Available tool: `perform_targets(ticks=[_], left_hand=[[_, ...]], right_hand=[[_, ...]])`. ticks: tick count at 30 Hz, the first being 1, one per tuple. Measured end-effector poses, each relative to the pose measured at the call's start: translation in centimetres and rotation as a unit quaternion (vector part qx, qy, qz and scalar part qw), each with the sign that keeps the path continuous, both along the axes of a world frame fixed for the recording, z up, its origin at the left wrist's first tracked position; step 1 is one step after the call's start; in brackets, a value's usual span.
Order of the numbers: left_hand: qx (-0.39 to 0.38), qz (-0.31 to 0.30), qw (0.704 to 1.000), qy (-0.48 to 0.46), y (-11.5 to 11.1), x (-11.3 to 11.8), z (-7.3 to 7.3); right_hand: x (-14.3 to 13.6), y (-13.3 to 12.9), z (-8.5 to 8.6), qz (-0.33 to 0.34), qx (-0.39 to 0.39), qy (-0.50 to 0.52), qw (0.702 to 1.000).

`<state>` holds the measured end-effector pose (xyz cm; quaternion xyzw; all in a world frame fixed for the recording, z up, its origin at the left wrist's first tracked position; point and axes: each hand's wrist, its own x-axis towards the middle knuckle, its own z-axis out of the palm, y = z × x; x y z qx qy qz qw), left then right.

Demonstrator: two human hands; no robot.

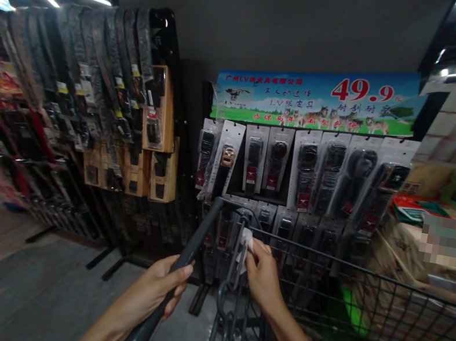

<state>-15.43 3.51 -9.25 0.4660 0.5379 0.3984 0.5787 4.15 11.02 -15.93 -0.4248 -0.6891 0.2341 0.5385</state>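
Observation:
My left hand (pixel 158 287) is wrapped round the dark grey handle bar (pixel 197 236) of a shopping cart, thumb on top. Right of it, my right hand (pixel 265 274) pinches a crumpled white tissue (pixel 247 237) against the upright wires at the handle end of the cart. The tissue hangs partly behind those wires, and the fingertips are partly hidden. The cart's wire basket (pixel 389 281) stretches off to the right. Below my right hand, several looped metal rods (pixel 225 311) run downward.
Packaged belts (pixel 276 158) hang on a black rack under a blue price sign (pixel 318 98). More wrapped belts (pixel 95 47) hang on a stand to the left. Cartons (pixel 410 238) stand beyond the basket at right. Grey floor (pixel 56 293) shows at lower left.

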Motion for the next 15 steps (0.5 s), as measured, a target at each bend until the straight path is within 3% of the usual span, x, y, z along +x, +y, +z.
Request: perform_targets(ticks=[4,9,12,15], left_hand=[[-0.007,0.007,1.000,0.009,-0.3,0.2,0.1],[-0.014,0.010,1.000,-0.003,-0.3,0.3,0.3],[-0.017,0.011,1.000,-0.005,-0.3,0.3,0.4],[-0.011,0.007,1.000,-0.002,-0.3,0.3,0.3]], right_hand=[[0.4,-1.3,0.1,0.022,0.030,0.041,0.998],[0.9,-4.0,1.5,0.100,0.081,-0.004,0.992],[1.2,-6.2,2.2,0.142,0.056,-0.024,0.988],[1.1,-8.1,2.7,0.136,-0.023,0.012,0.990]])
